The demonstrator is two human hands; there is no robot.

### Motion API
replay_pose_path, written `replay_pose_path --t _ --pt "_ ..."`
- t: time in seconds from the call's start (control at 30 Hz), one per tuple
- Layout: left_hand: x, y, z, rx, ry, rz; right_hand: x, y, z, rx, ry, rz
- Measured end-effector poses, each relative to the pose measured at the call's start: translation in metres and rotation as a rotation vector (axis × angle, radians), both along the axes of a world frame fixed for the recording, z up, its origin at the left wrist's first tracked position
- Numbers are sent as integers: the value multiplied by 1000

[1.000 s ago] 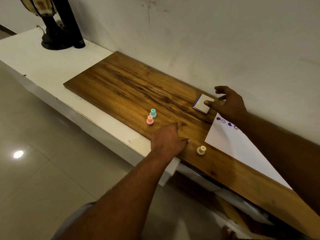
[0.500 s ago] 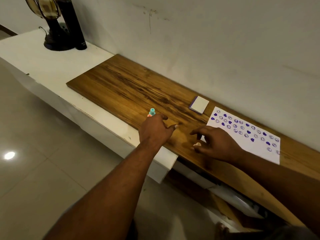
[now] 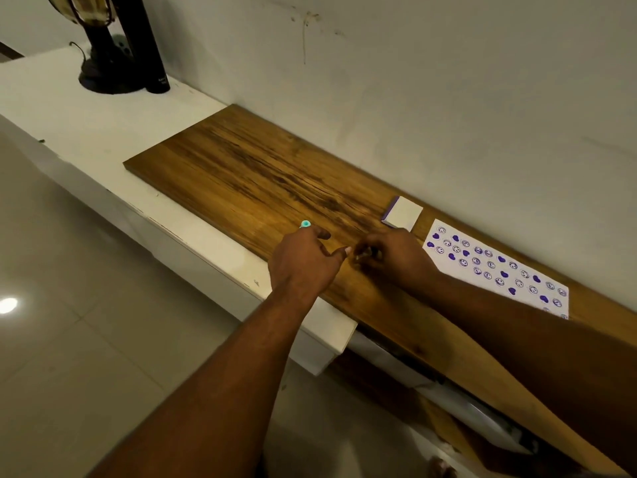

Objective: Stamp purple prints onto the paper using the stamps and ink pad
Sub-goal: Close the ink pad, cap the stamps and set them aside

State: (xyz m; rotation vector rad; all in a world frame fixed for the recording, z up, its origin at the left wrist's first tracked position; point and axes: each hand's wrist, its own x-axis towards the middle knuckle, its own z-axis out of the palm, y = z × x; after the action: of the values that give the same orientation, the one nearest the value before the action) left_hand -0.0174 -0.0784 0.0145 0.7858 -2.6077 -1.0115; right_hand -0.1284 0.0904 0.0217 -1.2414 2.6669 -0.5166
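Note:
My left hand (image 3: 303, 260) lies on the wooden board (image 3: 248, 174) with fingers apart and thumb pointing right. The teal stamp (image 3: 305, 223) shows just past its knuckles; the pink stamp is hidden under it. My right hand (image 3: 391, 257) sits beside the left thumb, fingers curled shut around the small cream stamp, of which only a pale sliver shows. The ink pad (image 3: 402, 213), white with a purple edge, lies just beyond my right hand. The white paper (image 3: 496, 267) to the right carries several rows of purple smileys and hearts.
The board rests on a white counter (image 3: 86, 125) against a grey wall. A dark lamp base (image 3: 103, 70) and a black cylinder (image 3: 146, 50) stand at the counter's far left. The tiled floor lies below to the left.
My right hand left the ink pad, came down over the cream stamp, closed, and moved left toward my left hand. My left hand slid forward over the pink and teal stamps.

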Motion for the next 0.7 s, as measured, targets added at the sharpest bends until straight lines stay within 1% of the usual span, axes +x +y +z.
replay_pose_path --t 0.07,0.17,0.23,0.33,0.5,0.7 --pt "-1 0 -2 5 7 5 -28 -25 -1 -19 9 -75" --pt "0 -4 -4 14 23 -2 -76 -52 -1 -64 -9 -249" --pt "0 -6 -4 20 41 -2 -105 -54 -1 -68 10 -356" --pt "-5 -4 -3 34 55 -5 -137 -46 -3 -44 55 -450" --pt "-9 5 -4 84 32 -53 -153 -30 -9 -71 68 -500" --pt "-5 6 -1 81 25 -65 -151 -28 -8 -74 60 -454"
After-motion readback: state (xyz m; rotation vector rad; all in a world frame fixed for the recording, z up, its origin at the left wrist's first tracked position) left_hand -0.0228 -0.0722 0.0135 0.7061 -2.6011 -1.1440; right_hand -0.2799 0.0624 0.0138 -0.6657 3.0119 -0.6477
